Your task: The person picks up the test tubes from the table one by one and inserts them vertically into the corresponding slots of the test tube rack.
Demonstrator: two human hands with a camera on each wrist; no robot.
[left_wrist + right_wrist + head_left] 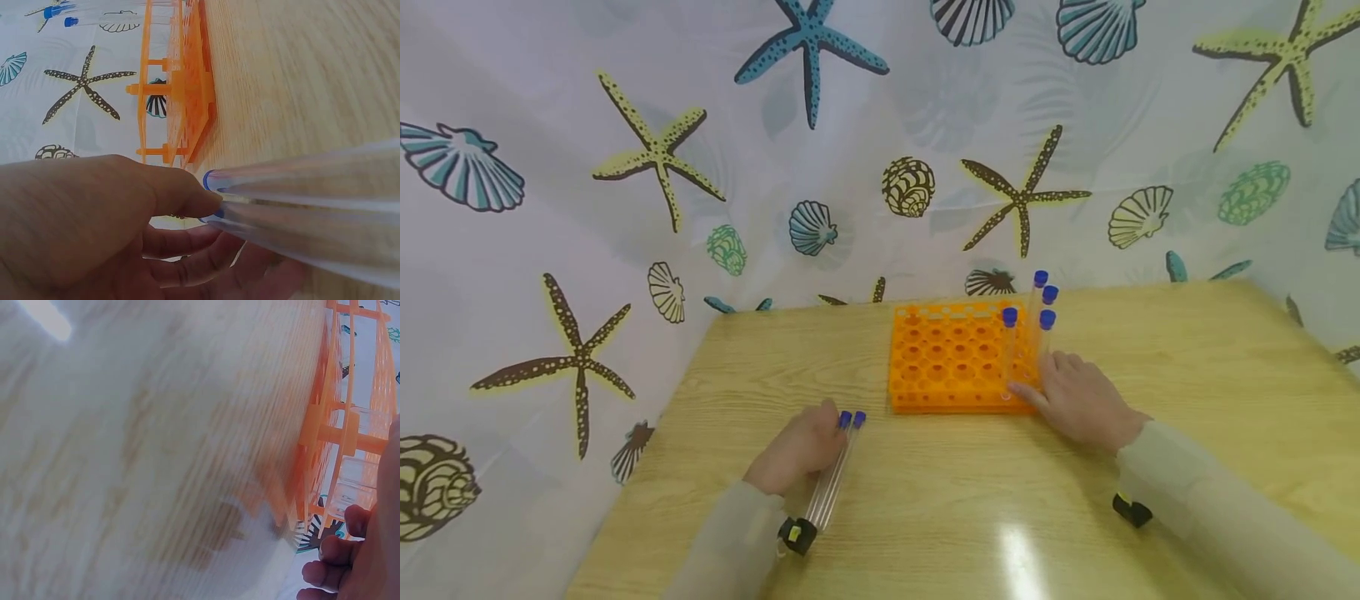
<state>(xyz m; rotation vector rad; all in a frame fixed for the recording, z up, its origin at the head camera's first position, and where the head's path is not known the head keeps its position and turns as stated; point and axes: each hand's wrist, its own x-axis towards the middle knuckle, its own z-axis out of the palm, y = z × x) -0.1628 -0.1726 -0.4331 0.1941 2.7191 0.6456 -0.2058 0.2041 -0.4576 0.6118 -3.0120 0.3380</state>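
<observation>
Two clear test tubes with blue caps lie side by side on the table. My left hand pinches the nearer-left tube by its cap end; in the left wrist view the thumb presses there and the fingers curl beneath. An orange test tube rack stands at the table's back. Several blue-capped tubes stand upright in its right end. My right hand holds the rack's front right corner, thumb along the front and fingers round the side. In the right wrist view its fingertips show beside the rack.
The wood-grain table reaches back to a hanging cloth printed with starfish and shells. More of this cloth runs down the left side. Black wrist devices sit on both sleeves.
</observation>
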